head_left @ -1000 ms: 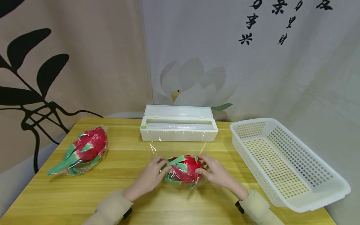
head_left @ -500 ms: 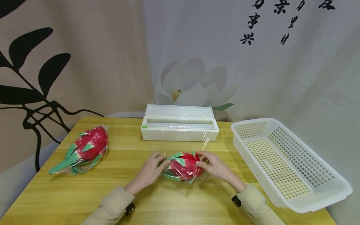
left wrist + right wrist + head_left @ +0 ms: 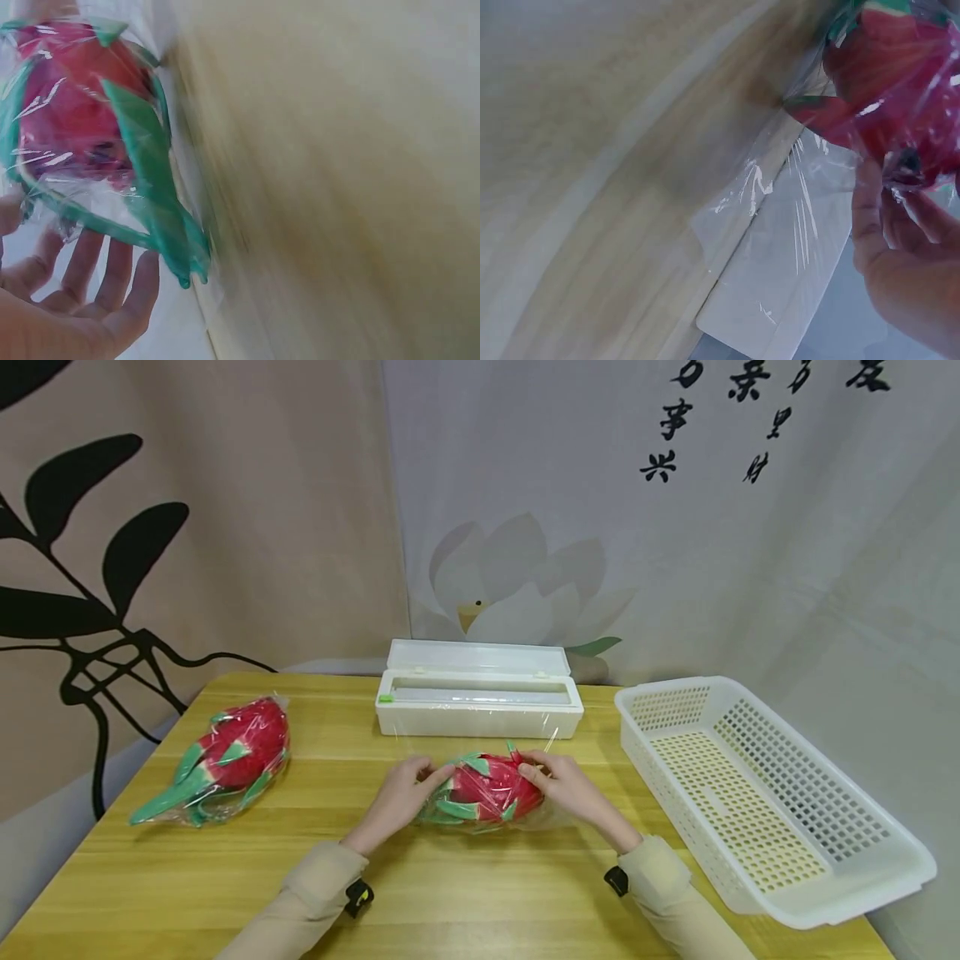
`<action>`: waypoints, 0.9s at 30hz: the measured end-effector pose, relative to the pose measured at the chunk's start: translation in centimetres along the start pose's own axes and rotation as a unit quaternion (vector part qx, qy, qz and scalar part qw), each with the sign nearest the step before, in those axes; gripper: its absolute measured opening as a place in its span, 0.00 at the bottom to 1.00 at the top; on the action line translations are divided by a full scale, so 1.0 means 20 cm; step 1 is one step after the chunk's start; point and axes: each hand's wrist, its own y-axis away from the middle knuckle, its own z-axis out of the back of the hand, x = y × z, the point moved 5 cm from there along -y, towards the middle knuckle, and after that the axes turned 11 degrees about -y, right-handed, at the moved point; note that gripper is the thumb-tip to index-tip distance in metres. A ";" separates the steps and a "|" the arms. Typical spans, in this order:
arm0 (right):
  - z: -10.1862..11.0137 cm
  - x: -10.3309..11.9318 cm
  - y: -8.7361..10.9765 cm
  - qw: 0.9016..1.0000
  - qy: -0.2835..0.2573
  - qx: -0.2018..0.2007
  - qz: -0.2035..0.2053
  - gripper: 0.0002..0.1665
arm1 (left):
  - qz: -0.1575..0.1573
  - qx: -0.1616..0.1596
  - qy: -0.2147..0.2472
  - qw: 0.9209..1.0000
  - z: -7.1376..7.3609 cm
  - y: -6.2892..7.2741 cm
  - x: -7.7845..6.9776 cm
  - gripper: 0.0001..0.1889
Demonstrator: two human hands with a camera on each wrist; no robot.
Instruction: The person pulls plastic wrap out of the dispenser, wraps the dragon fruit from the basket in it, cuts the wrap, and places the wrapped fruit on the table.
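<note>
A red dragon fruit (image 3: 491,789) with green scales lies between both hands at the middle of the table, covered in clear plastic wrap. My left hand (image 3: 401,795) grips its left end, thumb on top; the left wrist view shows curled fingers (image 3: 139,292) by the green tips. On the right end, my right hand (image 3: 567,789) grips the fruit through the film, and the right wrist view shows its fingers (image 3: 868,210) under that end. Loose cling film (image 3: 757,195) stretches from the fruit toward the white wrap dispenser (image 3: 480,720), whose lid stands raised behind the roll.
Another dragon fruit (image 3: 243,752) in clear wrap lies at the left of the wooden table (image 3: 480,902). A white perforated basket (image 3: 675,793) stands at the right. Behind the table hangs a printed curtain (image 3: 300,527).
The dragon fruit has turned over and moved away from the person, toward the dispenser. Both hands moved forward with it, and the film between fruit and dispenser is shorter.
</note>
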 end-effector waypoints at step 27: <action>0.07 -0.17 -0.15 0.977 -0.178 -0.038 -0.110 0.35 | 0.035 -0.002 0.001 0.999 0.00 -0.11 0.05 0.25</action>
